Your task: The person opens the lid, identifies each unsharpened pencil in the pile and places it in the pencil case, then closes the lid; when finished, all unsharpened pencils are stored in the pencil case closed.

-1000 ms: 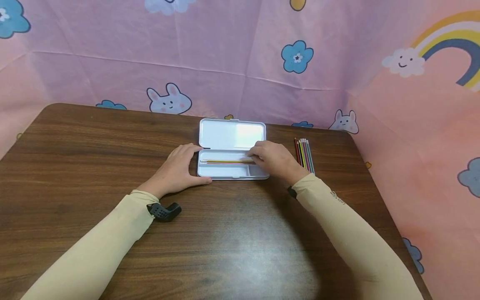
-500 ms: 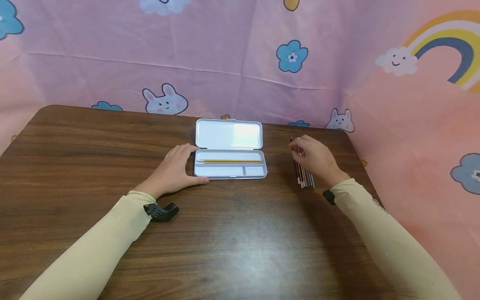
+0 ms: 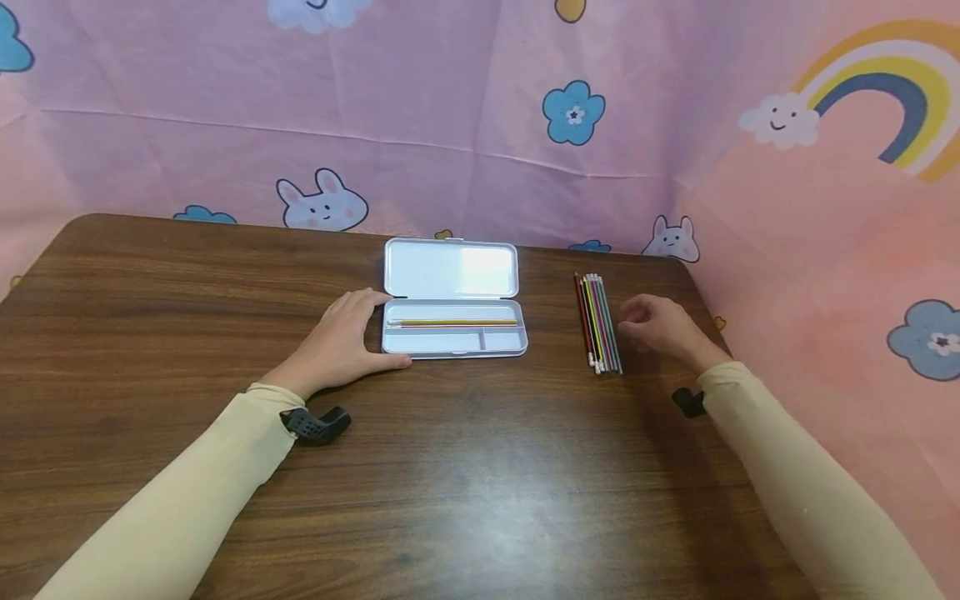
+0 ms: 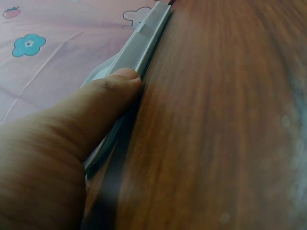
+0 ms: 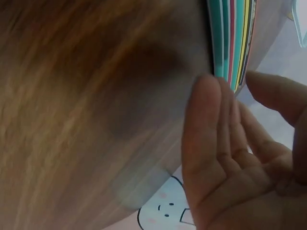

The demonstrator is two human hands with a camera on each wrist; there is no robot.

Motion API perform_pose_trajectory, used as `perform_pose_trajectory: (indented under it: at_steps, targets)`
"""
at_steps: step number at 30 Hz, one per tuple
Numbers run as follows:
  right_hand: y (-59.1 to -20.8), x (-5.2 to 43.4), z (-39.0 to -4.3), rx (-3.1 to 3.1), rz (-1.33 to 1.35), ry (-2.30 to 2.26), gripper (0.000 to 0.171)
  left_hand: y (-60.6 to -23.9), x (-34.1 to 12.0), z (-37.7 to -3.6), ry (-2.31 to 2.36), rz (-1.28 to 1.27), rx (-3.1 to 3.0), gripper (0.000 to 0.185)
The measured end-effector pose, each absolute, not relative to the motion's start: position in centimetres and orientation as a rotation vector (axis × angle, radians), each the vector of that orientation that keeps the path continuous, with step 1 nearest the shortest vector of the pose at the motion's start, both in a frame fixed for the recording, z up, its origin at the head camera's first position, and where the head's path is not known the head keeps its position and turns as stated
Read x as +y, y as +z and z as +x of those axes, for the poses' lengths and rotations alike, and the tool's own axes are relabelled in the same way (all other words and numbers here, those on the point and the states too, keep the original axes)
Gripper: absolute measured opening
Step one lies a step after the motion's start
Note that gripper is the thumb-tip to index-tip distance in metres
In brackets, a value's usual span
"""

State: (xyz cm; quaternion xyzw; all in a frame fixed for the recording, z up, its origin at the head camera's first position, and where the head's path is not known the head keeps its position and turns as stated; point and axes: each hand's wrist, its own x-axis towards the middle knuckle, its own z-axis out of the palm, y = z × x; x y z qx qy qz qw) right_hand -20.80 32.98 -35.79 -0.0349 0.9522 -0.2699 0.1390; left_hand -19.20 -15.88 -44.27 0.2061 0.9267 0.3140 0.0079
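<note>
A white pencil case (image 3: 435,342) lies on the table with its lid (image 3: 450,268) raised. A few pencils (image 3: 453,322) rest lengthwise in its long back compartment. My left hand (image 3: 337,343) holds the case's left end, fingers at the rear corner and thumb (image 4: 112,93) against the front wall. To the right of the case, several loose pencils (image 3: 597,325) in red, black, yellow and green lie side by side. My right hand (image 3: 660,327) is just right of this bundle, fingers loosely bent and holding nothing; in the right wrist view its fingertips (image 5: 208,88) come close to the green pencils.
The brown wooden table (image 3: 420,500) ends at a patterned cloth backdrop (image 3: 420,125) behind and on the right. A small front compartment (image 3: 502,341) sits at the case's right end. Each wrist wears a black device.
My right hand has left the case, passed over the loose pencils and moved to their right side. My left hand stays at the case. The head view has shifted slightly.
</note>
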Motion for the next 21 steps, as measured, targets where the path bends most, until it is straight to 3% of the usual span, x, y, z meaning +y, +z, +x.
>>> perform_pose_trajectory:
  at_steps: [7,21]
  targets:
    - [-36.5,32.1,-20.5,2.607,-0.004,-0.858,0.044,-44.3,-15.9,-19.2,0.966,0.624,2.892,0.103]
    - [-37.0,32.1,-20.5,2.734,-0.067,-0.654,0.042,-44.0,-15.9,-19.0,0.967,0.643,2.894,0.101]
